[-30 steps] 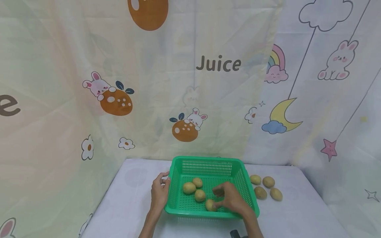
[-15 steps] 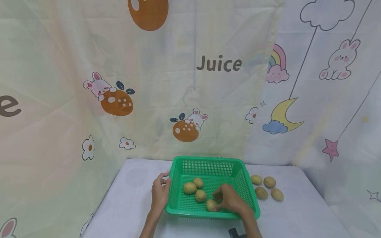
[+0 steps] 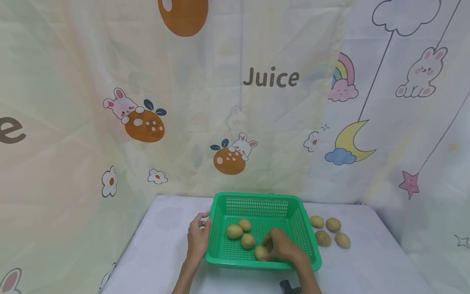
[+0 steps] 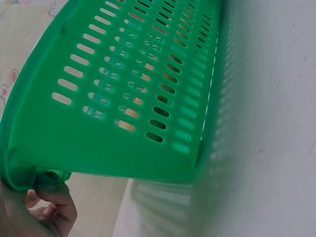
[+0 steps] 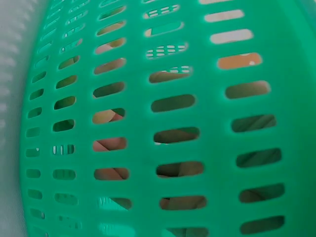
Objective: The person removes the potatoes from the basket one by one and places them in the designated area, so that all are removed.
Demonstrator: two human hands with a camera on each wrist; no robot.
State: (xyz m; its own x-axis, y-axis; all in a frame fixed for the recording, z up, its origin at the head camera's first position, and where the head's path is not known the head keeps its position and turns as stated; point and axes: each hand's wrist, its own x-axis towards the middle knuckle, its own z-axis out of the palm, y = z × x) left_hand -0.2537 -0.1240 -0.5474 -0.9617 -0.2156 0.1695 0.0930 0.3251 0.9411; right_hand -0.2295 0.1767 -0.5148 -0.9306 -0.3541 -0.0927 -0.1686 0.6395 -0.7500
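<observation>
A green slotted plastic basket (image 3: 298,220) stands on the white-covered table. My left hand (image 3: 198,237) grips its left rim; in the left wrist view, the fingers curl at the rim's corner. Inside, near the front wall, my right hand (image 3: 285,247) pinches a potato (image 3: 261,253) between thumb and fingers. Three more potatoes lie on the basket floor to the left, among them a larger potato (image 3: 234,232). The right wrist view is mostly filled by the basket's slotted wall (image 5: 207,116), with parts of the hand showing through the slots.
Several potatoes, among them one potato (image 3: 343,240), lie on the table (image 3: 371,265) just right of the basket. A dark object (image 3: 288,287) is at the front edge by the right forearm. A printed curtain (image 3: 183,81) hangs behind the table.
My right hand's fingers have closed in around the front potato; earlier they were spread wider. The left hand stays on the basket rim, and the other potatoes have not moved.
</observation>
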